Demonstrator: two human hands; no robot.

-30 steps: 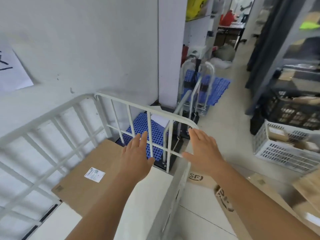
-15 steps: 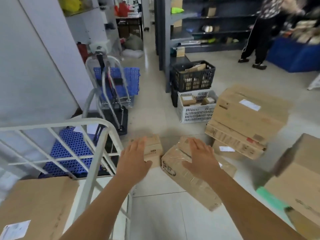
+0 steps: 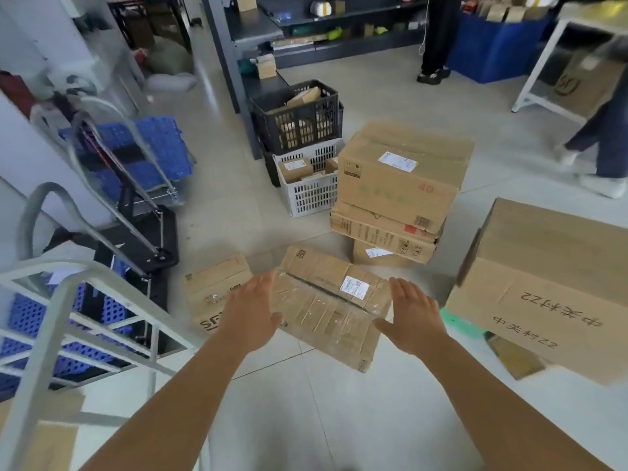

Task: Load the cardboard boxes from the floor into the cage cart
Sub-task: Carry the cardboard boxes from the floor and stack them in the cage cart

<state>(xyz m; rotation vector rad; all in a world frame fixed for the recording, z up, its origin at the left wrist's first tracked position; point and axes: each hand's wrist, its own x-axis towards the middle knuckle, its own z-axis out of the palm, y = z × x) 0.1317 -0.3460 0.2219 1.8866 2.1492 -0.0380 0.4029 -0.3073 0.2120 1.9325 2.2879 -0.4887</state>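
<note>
A flat cardboard box wrapped in clear tape (image 3: 326,300) lies on the floor in front of me. My left hand (image 3: 253,311) hovers open at its left edge and my right hand (image 3: 413,316) hovers open at its right edge; neither grips it. A smaller box (image 3: 212,285) lies just left of it. Right of them is a stack of three boxes (image 3: 397,185), and a large box with printed characters (image 3: 543,294) at the right. The white cage cart (image 3: 57,307) stands at the lower left, with a box inside (image 3: 51,436) partly seen.
Folded blue platform trolleys (image 3: 136,158) lean by the wall at left. A black crate (image 3: 299,113) sits on a white crate (image 3: 312,185) of small parcels behind the boxes. Dark shelving (image 3: 244,39) stands beyond. Two persons' legs (image 3: 435,35) (image 3: 608,137) are at the back right.
My view has swung from the cage cart to the floor boxes on the right. Both open hands have moved away from the cart and down toward the tape-wrapped box.
</note>
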